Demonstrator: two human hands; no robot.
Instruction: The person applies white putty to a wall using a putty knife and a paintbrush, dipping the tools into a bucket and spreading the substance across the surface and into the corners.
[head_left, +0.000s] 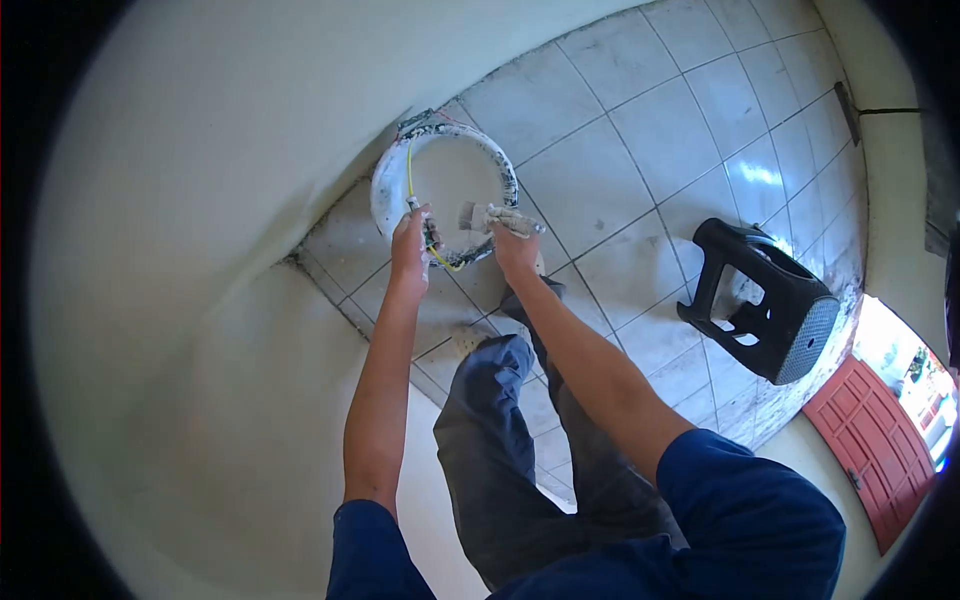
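A round white bucket with a dark-stained rim stands on the tiled floor against the wall, holding pale liquid. My right hand is closed around the handle of a paint-covered brush, whose bristles point left over the bucket. At the bucket's near left side, my left hand is closed on a thin yellow cord or handle, which runs up to the far rim and curves below the hand. White smears mark the fingers of both hands.
A black plastic stool lies on its side on the tiled floor to the right. Walls rise at the left. A red door is at the lower right, and my legs are below the bucket.
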